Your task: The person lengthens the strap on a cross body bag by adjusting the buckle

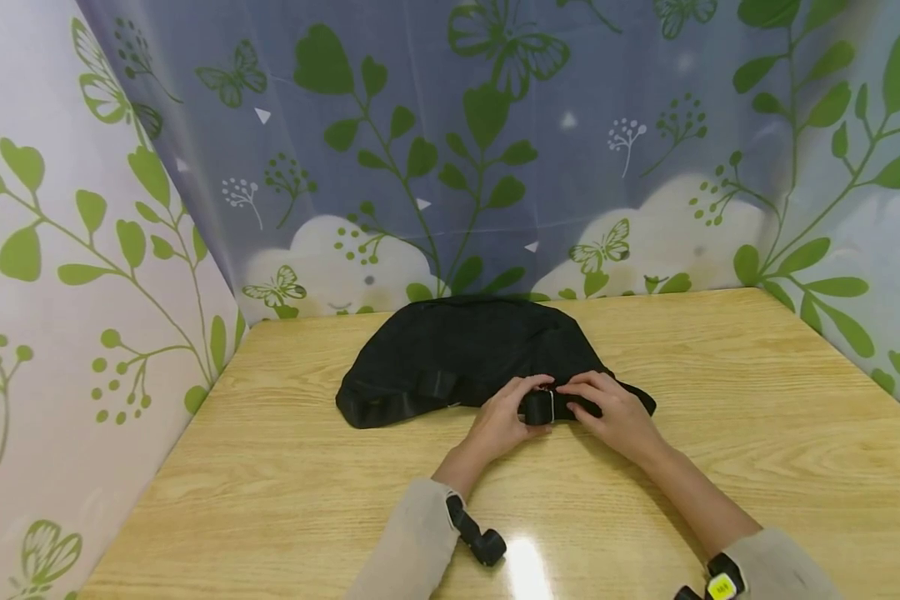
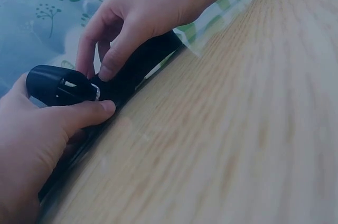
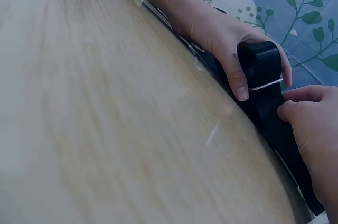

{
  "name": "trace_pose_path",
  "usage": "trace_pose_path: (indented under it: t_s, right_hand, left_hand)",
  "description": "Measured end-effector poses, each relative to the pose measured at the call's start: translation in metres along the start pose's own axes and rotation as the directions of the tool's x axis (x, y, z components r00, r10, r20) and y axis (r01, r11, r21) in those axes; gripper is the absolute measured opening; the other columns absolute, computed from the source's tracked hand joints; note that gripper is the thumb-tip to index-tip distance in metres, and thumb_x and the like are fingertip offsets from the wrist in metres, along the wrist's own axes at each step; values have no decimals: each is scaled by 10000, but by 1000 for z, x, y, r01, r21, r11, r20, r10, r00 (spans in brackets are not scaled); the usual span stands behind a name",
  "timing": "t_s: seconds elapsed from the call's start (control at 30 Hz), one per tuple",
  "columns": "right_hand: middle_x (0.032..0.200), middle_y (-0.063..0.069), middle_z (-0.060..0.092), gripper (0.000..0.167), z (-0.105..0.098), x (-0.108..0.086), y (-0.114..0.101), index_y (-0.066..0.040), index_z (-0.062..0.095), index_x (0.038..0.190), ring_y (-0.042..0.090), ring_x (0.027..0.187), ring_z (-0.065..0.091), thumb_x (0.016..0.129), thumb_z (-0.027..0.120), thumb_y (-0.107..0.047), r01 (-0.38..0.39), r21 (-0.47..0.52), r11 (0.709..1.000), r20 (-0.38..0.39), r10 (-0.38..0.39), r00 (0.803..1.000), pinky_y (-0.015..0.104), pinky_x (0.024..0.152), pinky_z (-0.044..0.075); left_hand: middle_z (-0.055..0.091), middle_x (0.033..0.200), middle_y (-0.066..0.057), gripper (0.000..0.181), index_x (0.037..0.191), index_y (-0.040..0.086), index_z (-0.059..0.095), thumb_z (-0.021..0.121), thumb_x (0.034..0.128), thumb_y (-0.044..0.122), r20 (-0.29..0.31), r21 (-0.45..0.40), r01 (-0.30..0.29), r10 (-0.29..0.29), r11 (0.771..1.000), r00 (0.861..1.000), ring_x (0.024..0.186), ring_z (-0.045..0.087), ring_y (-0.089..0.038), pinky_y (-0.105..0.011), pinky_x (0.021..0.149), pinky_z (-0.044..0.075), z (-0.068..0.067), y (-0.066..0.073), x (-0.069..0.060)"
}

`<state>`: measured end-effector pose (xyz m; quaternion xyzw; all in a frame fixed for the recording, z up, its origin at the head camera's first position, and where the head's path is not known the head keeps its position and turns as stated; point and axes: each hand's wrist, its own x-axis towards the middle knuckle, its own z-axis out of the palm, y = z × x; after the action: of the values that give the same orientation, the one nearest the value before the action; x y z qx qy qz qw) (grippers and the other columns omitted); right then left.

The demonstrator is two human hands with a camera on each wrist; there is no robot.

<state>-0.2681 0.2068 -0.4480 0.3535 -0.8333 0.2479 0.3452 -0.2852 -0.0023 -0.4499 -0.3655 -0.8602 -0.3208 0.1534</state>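
A black fabric bag (image 1: 480,342), rounded along its far edge, lies flat toward the back of the table. Along its near edge runs a black webbing strap (image 3: 269,110). The strap rises in a loop (image 2: 50,84) beside a thin metal buckle (image 3: 266,84). My left hand (image 1: 504,417) grips the strap at this buckle, thumb on the near edge and fingers on the far edge. Just right of the buckle, my right hand (image 1: 615,414) pinches the strap between thumb and forefinger. Its other fingers are partly hidden in the right wrist view.
The wood-grain table (image 1: 285,500) extends around the bag and forearms. Behind it hangs a blue curtain (image 1: 420,125) printed with leaves and butterflies, close to the bag's far edge. Black straps with small devices (image 1: 480,537) sit on both wrists.
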Motion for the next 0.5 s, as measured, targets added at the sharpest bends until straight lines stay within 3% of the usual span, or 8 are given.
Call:
trace_pose_path:
  t_s: [0.27,0.5]
  right_hand:
    - [953,44,575,348,-1,1,-1,-67,690,964,184,832,568,664,751,100,5,0,1000,-4,-5,1000,326,665,481]
    - [880,22,564,364,-1,1,-1,-65,685,933,124,696,491,669,691,186,8,3,1000,-37,-8,999,223,580,405]
  left_hand:
    - [548,1084,3,537,1185,204,530,799,721,238,10,4,18,-18,1000,1000,957,565,-130,-247,816,449,1,0,0]
    - [546,1020,1,503,1149,181,531,795,721,181,-15,-51,22,-23,998,1000,900,563,-125,-247,795,457,1,-1,1]
